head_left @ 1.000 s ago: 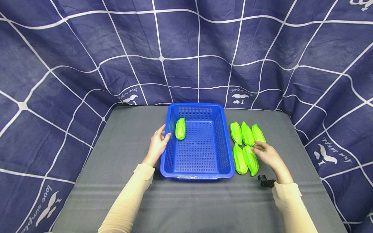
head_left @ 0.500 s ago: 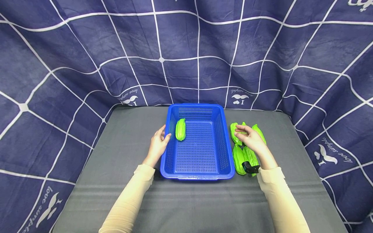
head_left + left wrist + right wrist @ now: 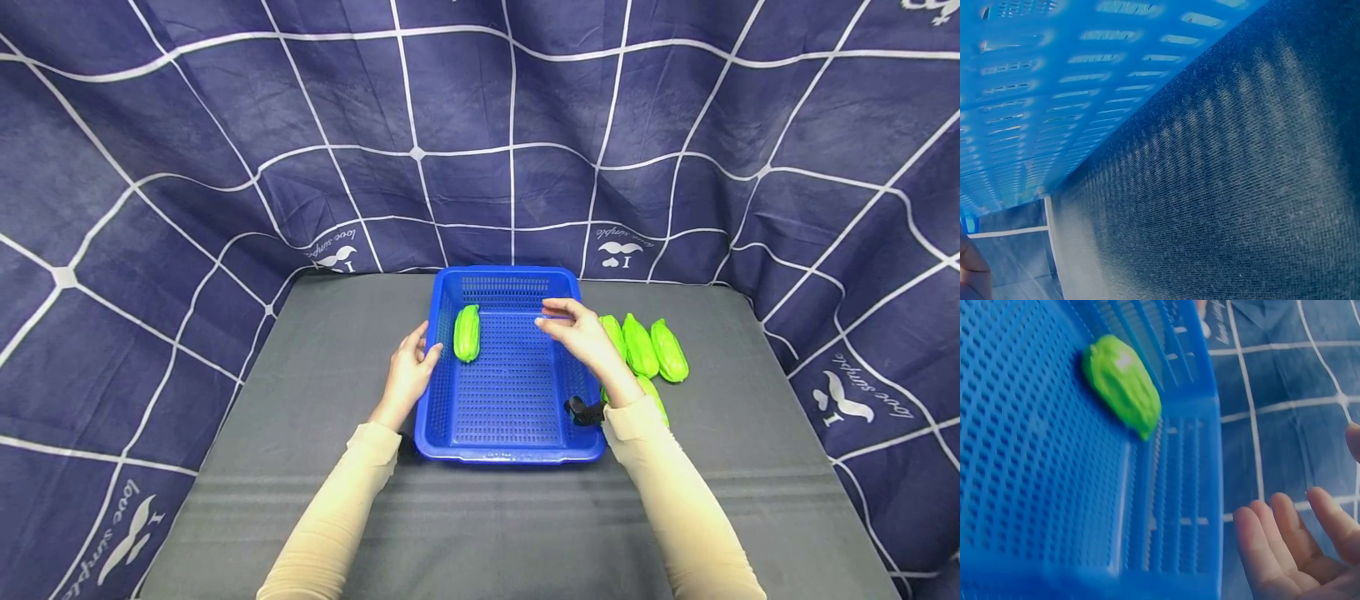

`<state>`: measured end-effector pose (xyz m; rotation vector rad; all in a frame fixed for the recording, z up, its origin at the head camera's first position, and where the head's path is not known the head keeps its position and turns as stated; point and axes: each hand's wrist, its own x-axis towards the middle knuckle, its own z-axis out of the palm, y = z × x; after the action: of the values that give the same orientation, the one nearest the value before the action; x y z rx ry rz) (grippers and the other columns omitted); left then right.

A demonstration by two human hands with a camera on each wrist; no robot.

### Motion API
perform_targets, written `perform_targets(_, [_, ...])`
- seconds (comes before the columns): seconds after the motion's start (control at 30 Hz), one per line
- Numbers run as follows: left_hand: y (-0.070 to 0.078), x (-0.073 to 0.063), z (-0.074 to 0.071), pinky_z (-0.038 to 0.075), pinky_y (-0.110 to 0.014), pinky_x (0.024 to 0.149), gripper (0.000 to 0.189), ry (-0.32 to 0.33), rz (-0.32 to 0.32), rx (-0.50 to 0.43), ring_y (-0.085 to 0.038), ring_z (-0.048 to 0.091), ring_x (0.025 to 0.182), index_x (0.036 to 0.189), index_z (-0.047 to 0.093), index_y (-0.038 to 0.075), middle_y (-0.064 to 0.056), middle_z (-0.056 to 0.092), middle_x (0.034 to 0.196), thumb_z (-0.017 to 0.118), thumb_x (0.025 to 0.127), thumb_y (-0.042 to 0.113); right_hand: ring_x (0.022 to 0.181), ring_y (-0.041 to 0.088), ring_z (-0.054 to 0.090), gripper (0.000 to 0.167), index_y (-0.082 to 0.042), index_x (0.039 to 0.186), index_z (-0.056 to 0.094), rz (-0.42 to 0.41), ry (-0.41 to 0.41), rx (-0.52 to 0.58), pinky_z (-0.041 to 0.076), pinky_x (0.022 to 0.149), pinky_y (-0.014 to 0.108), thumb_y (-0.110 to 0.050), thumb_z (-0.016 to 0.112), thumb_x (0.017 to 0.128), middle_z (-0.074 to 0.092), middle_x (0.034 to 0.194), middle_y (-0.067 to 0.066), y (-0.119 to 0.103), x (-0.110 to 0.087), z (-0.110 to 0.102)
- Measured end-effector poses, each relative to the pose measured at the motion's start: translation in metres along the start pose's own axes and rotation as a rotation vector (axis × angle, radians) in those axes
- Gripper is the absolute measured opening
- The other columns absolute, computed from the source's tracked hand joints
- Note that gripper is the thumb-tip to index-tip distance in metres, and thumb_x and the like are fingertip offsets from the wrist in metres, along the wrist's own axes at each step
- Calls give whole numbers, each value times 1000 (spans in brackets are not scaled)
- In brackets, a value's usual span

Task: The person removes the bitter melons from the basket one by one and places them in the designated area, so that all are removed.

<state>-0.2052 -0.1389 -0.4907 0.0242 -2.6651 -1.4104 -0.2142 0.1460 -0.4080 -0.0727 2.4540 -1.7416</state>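
A blue plastic basket [image 3: 510, 456] with slotted walls sits on the table. One bright green, ridged, elongated vegetable [image 3: 467, 333] lies inside, along the left wall; the right wrist view shows this vegetable [image 3: 1122, 384] too. My left hand [image 3: 407, 367] holds the left rim, thumb over the edge and fingers outside; only a bit of it appears beside the basket wall [image 3: 1085, 81] in the left wrist view. My right hand [image 3: 585, 333] hovers over the basket's right side, its fingers [image 3: 1260, 550] relaxed around nothing.
Several more green vegetables [image 3: 641, 346] lie on the grey tabletop [image 3: 495, 533] right of the basket, partly hidden by my right forearm. A navy curtain [image 3: 465, 100] with white grid lines surrounds the table's back and sides.
My right hand has moved left from the green vegetables beside the basket to above the basket's right side, carrying nothing. My left hand and the vegetable in the basket have stayed put.
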Motion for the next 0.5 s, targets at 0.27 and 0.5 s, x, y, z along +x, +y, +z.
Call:
perform_targets(0.27, [0,0,0,47,-44,79,54,13,5,-2,-30,56,88,145,47,5,-23,60,117,61,96,22,115,33,63,52,-2,133,57,50,24,-74,54,91,40,-28,68,90,62,131,19,-3,18,40])
perform_targets(0.5, [0,1,2,46,-41,78,54,12,9,0,-28,55,86,145,48,5,-22,61,115,62,96,23,123,32,59,57,-2,132,58,95,35,-115,47,102,43,-36,70,88,63,131,19,9,32,64])
